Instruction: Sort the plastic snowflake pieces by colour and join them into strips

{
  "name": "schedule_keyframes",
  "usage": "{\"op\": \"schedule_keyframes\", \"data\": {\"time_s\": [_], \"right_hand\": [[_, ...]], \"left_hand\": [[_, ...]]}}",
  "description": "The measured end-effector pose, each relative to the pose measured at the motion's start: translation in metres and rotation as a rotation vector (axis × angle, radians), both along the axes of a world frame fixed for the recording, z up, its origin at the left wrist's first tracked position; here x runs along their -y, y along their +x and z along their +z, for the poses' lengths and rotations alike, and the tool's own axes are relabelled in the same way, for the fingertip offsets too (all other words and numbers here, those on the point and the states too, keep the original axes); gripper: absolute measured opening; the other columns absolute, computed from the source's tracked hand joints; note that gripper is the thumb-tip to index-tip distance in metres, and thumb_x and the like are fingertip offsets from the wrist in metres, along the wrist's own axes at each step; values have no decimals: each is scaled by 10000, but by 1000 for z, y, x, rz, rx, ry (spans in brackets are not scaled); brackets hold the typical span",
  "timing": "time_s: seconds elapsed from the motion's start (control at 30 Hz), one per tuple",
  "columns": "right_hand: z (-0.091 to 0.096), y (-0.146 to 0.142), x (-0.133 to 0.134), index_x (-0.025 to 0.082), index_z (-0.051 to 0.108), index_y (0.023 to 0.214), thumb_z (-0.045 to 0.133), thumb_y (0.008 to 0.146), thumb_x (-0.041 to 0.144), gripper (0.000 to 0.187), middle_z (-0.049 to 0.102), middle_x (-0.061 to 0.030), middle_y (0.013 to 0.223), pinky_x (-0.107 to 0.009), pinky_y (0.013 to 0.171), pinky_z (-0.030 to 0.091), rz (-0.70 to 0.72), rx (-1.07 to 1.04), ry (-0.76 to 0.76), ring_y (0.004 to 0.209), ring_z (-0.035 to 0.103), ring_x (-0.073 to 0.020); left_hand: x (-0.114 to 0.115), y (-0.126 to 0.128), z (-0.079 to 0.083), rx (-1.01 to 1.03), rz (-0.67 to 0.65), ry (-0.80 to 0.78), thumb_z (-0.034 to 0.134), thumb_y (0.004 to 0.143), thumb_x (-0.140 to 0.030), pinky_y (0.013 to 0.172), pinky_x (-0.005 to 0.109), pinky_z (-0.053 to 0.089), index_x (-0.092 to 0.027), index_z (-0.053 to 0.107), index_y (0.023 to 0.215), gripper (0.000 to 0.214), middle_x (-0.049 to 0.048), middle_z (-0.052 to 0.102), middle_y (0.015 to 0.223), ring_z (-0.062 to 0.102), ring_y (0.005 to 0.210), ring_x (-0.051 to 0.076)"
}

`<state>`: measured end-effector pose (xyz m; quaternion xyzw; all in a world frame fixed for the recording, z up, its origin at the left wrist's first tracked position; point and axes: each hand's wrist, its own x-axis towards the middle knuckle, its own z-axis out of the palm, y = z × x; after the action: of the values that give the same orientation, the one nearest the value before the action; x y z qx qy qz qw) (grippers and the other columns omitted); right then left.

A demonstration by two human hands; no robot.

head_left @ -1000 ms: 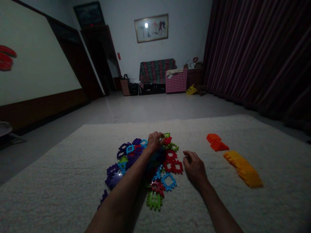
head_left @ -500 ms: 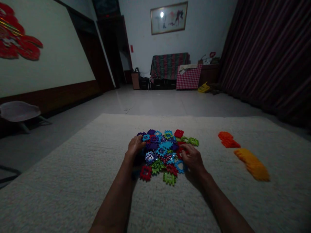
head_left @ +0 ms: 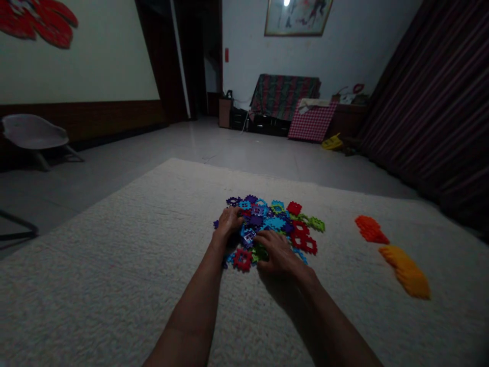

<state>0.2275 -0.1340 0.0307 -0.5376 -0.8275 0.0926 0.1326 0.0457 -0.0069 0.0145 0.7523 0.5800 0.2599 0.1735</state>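
Observation:
A pile of flat plastic building pieces with notched edges, in purple, blue, red and green, lies on the pale mat. My left hand (head_left: 229, 222) rests at the pile's left side, fingers reaching over purple and blue pieces, thumb apart. My right hand (head_left: 279, 251) is over the near middle, thumb and fingers spread about a green piece (head_left: 260, 252); no firm hold shows. Close to its fingertips lies a purple windowed piece (head_left: 249, 237). A red square piece (head_left: 242, 260) sits at the near edge. Joined red pieces (head_left: 304, 240) lie right of my right hand, which covers part of the pile.
On the mat (head_left: 145, 244) to the right are a cluster of orange pieces (head_left: 370, 229) and a row of yellow pieces (head_left: 407, 271). A low chair (head_left: 36, 132) stands at the left. Cloth-covered furniture (head_left: 284, 97) and a yellow bag (head_left: 332, 142) are across the room.
My right hand has moved left and nearer, from the red pieces at the pile's right side to the green ones. The view has tilted down and turned left.

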Motion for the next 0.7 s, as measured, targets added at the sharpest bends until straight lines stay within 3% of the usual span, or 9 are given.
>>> {"op": "schedule_keyframes", "data": {"time_s": [0.23,0.47,0.57,0.7], "right_hand": [[-11,-1,-12,245,622,1266,712,748,251,526,569,-103,1355,-472,1037,391,21,-35,49,1250,508,-292],[-1,7,-5,253,663,1127,585,907,320,243,679,-74,1181,-506,1002,333,22,-32,76,1149,552,-271],[-6,7,-5,227,638,1152,466,969,306,263,697,-90,1124,-484,1001,325,-4,-79,168,1107,572,-255],[-22,12,-15,179,634,1172,425,953,270,315,715,-130,1095,-438,957,391,-133,-165,312,1036,622,-256]], "left_hand": [[-3,-1,0,-47,11,11,604,823,-203,973,302,487,-227,692,1189,377,80,717,1126,650,1065,207],[-6,-5,0,98,49,15,582,793,-102,991,263,486,-229,707,1163,411,41,735,1140,668,1065,170],[-8,-5,2,196,80,-1,567,778,-69,976,231,492,-212,721,1132,412,31,745,1123,680,1044,149],[-9,-4,2,271,117,30,553,791,-80,982,244,496,-212,720,1121,393,22,740,1139,678,1057,148]]}}
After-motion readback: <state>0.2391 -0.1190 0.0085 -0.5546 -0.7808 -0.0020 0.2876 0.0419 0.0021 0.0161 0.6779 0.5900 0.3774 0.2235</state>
